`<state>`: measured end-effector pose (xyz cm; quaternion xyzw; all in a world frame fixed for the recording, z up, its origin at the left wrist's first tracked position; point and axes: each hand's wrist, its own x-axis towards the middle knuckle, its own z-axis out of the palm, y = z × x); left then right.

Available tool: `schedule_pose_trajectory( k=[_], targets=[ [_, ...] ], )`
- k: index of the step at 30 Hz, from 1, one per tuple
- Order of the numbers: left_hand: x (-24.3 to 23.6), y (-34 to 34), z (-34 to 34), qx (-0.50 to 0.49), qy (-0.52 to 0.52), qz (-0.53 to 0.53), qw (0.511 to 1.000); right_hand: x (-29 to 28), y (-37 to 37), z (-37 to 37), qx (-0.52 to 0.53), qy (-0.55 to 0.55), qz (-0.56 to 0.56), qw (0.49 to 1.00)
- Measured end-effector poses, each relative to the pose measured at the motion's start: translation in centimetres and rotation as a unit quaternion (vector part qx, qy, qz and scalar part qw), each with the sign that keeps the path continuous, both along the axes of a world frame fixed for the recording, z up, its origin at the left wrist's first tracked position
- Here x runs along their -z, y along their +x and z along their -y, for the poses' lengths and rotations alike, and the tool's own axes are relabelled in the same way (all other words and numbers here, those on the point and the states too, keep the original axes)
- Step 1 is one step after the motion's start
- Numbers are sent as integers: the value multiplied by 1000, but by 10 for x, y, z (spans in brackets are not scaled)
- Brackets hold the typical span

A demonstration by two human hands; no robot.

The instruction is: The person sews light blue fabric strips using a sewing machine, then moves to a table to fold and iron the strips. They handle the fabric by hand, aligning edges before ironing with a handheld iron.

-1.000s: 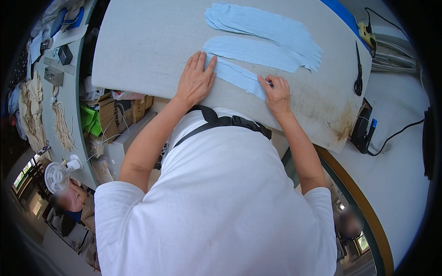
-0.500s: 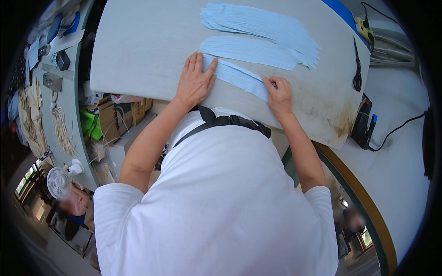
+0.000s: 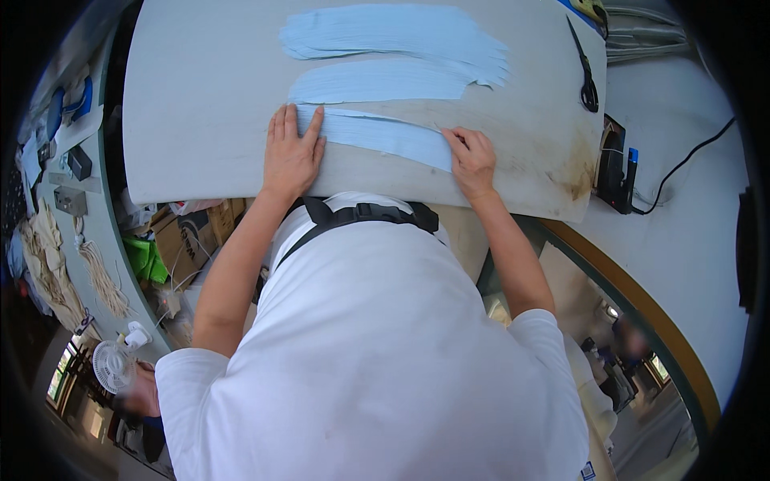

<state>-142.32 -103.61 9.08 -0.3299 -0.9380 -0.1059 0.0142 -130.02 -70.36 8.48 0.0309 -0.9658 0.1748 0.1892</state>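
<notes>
Currently presses the left hand (image 3: 290, 160) flat over the left end of the nearest light blue strip (image 3: 385, 138), with a spread grip — thumb well apart from the fingers. Pinches the far right corner of the same strip with the right hand (image 3: 475, 163), with the grip closed between thumb and bent fingers. Has the strip lying along the near side of the pale surface (image 3: 200, 104), just in front of the waist, slanting toward the body at the right, with a narrow dark line along part of the far edge. Has a middle blue piece (image 3: 377, 80) lying flat just beyond, near the left fingertips, and beyond that a layered blue stack (image 3: 393, 30) with an uneven right end. Has black scissors (image 3: 589, 92) lying near the right edge of the surface, and a brown stain (image 3: 577, 183) nearer the body. Has a black device (image 3: 613, 164) just off that edge — too unclear, perhaps, to name by kind. Wears a white T-shirt (image 3: 361, 345) and a black strap (image 3: 377, 212) at the waist. Has a cardboard box (image 3: 186, 240) and a bright green bag (image 3: 144, 258) below the surface at the left, and a white fan (image 3: 112, 366) farther down.
</notes>
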Motion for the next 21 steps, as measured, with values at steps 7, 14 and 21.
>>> schedule_pose_trajectory(
  k=[7, 14, 21],
  targets=[
    [-1, -1, -2, 7, 5, -1, 1000, 2, 3, -2, 17, -8, 5, 1000],
    [-1, 0, -2, 6, 14, -3, 1000, 3, -5, 1, 125, -124, 1, 984],
    [-2, 1, -1, -3, 36, -2, 999, -2, -38, 1, 227, -191, 90, 951]
  ],
)
